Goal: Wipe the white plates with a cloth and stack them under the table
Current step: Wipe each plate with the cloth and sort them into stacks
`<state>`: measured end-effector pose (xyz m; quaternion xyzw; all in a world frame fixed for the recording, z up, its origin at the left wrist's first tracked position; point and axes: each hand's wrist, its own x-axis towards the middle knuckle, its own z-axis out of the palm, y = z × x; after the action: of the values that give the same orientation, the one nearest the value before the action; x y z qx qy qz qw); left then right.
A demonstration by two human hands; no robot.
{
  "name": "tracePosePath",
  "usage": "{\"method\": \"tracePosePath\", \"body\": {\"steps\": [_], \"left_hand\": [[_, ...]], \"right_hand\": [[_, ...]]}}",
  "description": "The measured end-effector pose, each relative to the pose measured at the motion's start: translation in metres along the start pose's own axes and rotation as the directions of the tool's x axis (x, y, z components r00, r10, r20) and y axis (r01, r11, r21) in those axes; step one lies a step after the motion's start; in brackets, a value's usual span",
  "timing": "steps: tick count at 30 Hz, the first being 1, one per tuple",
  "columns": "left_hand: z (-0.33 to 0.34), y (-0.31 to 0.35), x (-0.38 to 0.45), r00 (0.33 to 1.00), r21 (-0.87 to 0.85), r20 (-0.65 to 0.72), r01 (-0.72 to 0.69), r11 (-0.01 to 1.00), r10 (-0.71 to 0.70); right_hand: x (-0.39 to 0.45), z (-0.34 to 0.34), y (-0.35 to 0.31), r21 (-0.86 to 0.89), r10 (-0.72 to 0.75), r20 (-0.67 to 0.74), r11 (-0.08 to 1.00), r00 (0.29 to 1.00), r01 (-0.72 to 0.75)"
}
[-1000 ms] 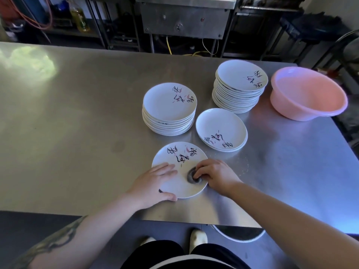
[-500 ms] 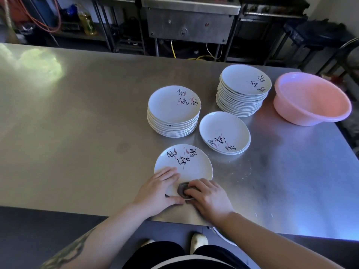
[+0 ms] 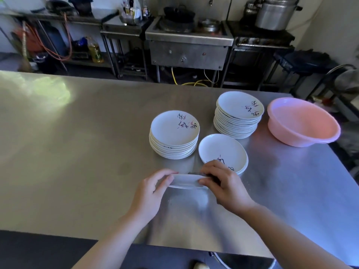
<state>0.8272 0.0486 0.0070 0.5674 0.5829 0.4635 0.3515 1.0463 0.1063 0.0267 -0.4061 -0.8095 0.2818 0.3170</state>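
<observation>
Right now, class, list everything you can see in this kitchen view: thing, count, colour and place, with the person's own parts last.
Held plate: one, white, lifted on edge above the table's near side.
Cloth: one, dark, under the right fingers, mostly hidden.
Plate stacks: three, white with dark script; middle stack, far stack, short stack.
Basin: one, pink, far right of the table.
Table: one, steel.
Stove: one, steel, behind.
Big pot: one, metal, back right.
Left hand: grips the plate's left rim.
Right hand: grips the right rim.
</observation>
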Motion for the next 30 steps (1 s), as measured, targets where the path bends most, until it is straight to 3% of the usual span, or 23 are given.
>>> {"method": "tracePosePath", "body": {"steps": [3,7,13,16,19,21,24,27,30], "left_hand": [[-0.01,0.007,0.008,0.999,-0.118,0.023,0.046,0.992,-0.044],[-0.02,0.008,0.01,0.981,-0.298,-0.004,0.185,0.936,-0.195],[-0.025,0.011,0.007,0.952,-0.428,0.104,0.304,0.851,-0.288],[-0.025,0.016,0.003,0.947,-0.454,0.09,0.316,0.833,-0.31],[-0.023,0.027,-0.002,0.938,-0.562,-0.003,0.285,0.776,-0.347],[-0.023,0.033,-0.003,0.923,-0.649,-0.051,0.259,0.715,-0.381],[-0.024,0.035,-0.006,0.91,-0.731,-0.033,0.259,0.631,-0.413],[-0.02,0.039,-0.009,0.91,-0.779,0.008,0.266,0.568,-0.414],[-0.016,0.046,-0.01,0.915,-0.778,0.007,0.258,0.573,-0.403]], "right_hand": [[0.002,-0.013,-0.012,0.185,0.109,0.007,0.977,0.994,-0.108],[0.006,-0.036,-0.027,0.456,0.269,0.019,0.855,0.963,-0.247],[0.014,-0.042,-0.035,0.632,0.431,0.006,0.697,0.902,-0.338],[0.016,-0.037,-0.032,0.687,0.494,0.041,0.618,0.868,-0.384],[0.021,-0.032,-0.037,0.575,0.571,-0.047,0.686,0.819,-0.446],[0.025,-0.035,-0.041,0.456,0.589,-0.251,0.772,0.768,-0.443],[0.022,-0.039,-0.053,0.307,0.387,-0.491,0.915,0.78,-0.261],[0.015,-0.025,-0.062,0.005,0.049,-0.439,0.999,0.897,-0.052],[0.016,-0.008,-0.059,-0.124,-0.02,-0.355,0.992,0.935,-0.025]]}}
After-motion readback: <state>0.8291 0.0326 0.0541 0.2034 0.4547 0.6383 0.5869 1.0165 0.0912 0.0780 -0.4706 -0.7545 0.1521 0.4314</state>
